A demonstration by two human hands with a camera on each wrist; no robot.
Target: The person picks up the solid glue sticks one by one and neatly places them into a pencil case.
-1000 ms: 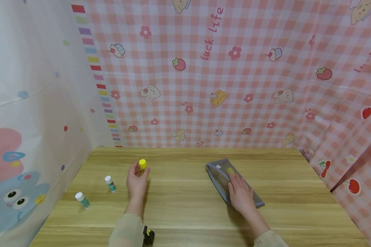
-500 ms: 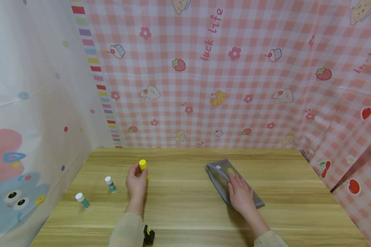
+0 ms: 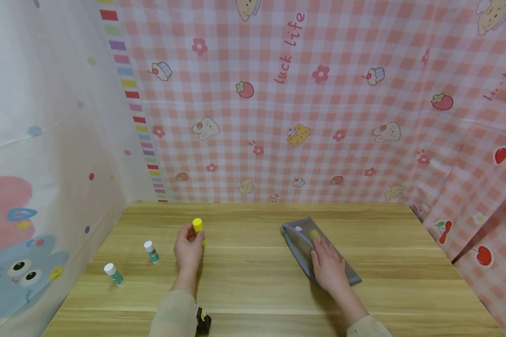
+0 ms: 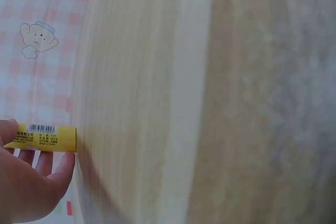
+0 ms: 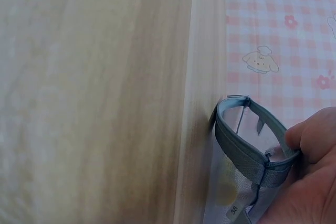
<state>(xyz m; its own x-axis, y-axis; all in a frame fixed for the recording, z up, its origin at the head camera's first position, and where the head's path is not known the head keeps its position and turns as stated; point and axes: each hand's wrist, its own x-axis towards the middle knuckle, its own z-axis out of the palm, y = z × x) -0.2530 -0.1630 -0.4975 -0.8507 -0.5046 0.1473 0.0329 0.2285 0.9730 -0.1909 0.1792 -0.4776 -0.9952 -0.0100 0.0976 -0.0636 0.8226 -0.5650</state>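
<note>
My left hand (image 3: 188, 250) holds a yellow glue stick (image 3: 197, 225) upright between thumb and fingers, left of the table's middle. Its printed label and barcode show in the left wrist view, where the hand (image 4: 31, 182) wraps it from below. On the right, my right hand (image 3: 329, 264) lies over a grey mesh zip pouch (image 3: 301, 229). In the right wrist view the thumb grips the rim of the pouch (image 5: 239, 148), whose mouth gapes; the other fingers are mostly hidden there. A yellow item (image 3: 315, 233) shows through the mesh.
Two white-capped green glue sticks stand at the left, one nearer (image 3: 114, 274) and one farther (image 3: 151, 252). A small black object with yellow on it (image 3: 203, 321) sits beside the left sleeve. Patterned cloth (image 3: 253, 117) hangs behind the wooden table (image 3: 253, 281).
My left hand has shifted very slightly right with the yellow glue stick. The right hand and the pouch look unchanged.
</note>
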